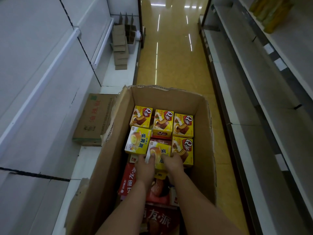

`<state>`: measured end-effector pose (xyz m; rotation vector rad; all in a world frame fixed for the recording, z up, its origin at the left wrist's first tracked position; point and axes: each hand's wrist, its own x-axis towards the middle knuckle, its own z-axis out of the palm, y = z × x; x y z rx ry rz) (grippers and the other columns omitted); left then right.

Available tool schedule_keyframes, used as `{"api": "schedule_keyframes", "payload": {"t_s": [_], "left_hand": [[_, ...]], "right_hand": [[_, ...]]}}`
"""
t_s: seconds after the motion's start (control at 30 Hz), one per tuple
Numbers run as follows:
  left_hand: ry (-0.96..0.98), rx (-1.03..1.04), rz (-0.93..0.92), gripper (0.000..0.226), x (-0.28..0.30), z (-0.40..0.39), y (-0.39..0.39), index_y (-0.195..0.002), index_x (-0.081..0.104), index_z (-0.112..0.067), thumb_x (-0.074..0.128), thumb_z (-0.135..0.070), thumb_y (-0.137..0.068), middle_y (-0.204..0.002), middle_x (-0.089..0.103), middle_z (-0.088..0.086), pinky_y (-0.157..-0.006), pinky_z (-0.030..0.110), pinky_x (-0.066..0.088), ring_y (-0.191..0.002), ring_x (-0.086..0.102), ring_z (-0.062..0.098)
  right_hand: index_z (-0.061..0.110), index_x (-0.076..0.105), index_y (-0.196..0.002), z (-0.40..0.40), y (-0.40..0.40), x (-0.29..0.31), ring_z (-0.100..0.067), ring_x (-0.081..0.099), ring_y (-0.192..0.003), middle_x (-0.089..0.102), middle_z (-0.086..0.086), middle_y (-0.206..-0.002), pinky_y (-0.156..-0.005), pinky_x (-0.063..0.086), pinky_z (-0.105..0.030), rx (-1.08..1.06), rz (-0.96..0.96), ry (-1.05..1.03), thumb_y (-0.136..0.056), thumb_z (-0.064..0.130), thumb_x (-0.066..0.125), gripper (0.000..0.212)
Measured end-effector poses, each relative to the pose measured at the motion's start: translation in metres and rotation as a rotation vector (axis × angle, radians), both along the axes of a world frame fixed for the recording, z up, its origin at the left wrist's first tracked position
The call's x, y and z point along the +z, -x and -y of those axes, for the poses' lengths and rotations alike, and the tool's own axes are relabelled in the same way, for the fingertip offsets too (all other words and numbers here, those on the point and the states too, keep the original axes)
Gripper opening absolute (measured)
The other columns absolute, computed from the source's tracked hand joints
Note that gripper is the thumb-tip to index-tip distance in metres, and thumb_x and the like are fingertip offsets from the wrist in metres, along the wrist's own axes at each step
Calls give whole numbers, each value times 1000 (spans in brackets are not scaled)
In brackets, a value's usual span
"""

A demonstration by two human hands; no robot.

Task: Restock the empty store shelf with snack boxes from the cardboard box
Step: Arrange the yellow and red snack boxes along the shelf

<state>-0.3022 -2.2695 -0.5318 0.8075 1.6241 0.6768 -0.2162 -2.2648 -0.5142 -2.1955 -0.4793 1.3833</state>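
An open cardboard box (201, 133) stands on the aisle floor below me, filled with yellow snack boxes at the far end and red ones (128, 178) nearer me. Both my hands reach into it. My left hand (145, 167) and my right hand (172, 162) grip the same yellow snack box (158, 150) from its near side, thumbs on its top face. It sits tilted among the others. Another yellow box (138, 140) lies just left of it. The white shelf (42, 102) on the left is bare.
A closed flat carton (94, 119) lies on the left shelf's base, beside the open box. Folded cardboard pieces (121, 48) are stacked farther along that base. White shelves (264, 92) line the right side, with yellow goods (269, 12) high up. A glossy yellow floor (171, 53) runs ahead.
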Motion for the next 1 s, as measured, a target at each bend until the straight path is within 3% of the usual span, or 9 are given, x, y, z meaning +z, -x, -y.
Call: {"api": "schedule_keyframes", "payload": {"t_s": [0.1,0.2,0.37,0.5,0.57,0.63,0.8,0.87,1.0], "left_hand": [[-10,18,51,16,9,11,-1,-105,50,-14,56,-25,-94,-113,59,15,-88,48,50,-99,59,27],[58,28,145,28,18,23,-4,-114,42,-12,59,-16,-92,-117,57,17,-83,45,50,-101,60,30],[132,129,271,68,50,31,-17,-143,23,-18,62,-9,-88,-132,50,11,-94,44,46,-115,54,34],[143,151,323,84,76,34,-19,-149,14,-28,67,-16,-85,-140,48,12,-99,52,44,-118,54,36],[149,165,351,71,88,38,-20,-146,24,-27,64,-22,-88,-129,57,12,-83,46,54,-106,61,32],[151,124,352,57,109,44,-22,-142,36,-23,61,-25,-91,-122,60,10,-67,34,53,-99,62,27],[-63,116,177,83,157,47,-16,-153,1,-24,58,-38,-92,-155,24,9,-97,45,41,-136,34,34],[-137,126,98,81,171,46,-7,-153,9,-25,56,-46,-91,-158,18,8,-107,49,34,-139,29,34],[-168,90,100,70,194,49,-3,-142,44,-18,52,-60,-86,-145,44,10,-99,45,44,-128,45,32]], "right_hand": [[14,43,-129,7,-3,12,-26,56,-98,53,-11,-117,-90,49,-41,-70,-45,-89,-88,22,57,45],[18,47,-118,11,-12,33,-13,50,-73,51,1,-91,-75,41,-29,-56,-86,-161,-93,14,52,26],[17,48,-137,21,-22,65,-25,50,-121,49,-5,-139,-98,43,-38,5,-77,-225,-92,20,58,46],[13,32,-145,37,-24,90,-30,45,-129,40,-8,-146,-100,42,-38,-132,-70,-238,-83,35,70,77],[14,32,-144,42,-20,100,-31,50,-124,46,-9,-142,-101,45,-45,-205,-151,-247,-68,47,77,94],[15,40,-134,46,-19,107,-31,58,-115,55,-9,-132,-97,48,-49,-216,-200,-273,-66,45,79,83],[12,28,-139,58,-36,150,-28,53,-113,52,-9,-128,-90,45,-36,-60,-115,-360,-82,23,73,74],[8,32,-135,63,-42,165,-26,56,-107,55,-10,-122,-87,47,-35,-16,-92,-396,-81,16,74,69],[7,40,-127,78,-49,186,-24,64,-96,60,-8,-111,-75,56,-35,50,-175,-440,-77,2,75,61]]}}
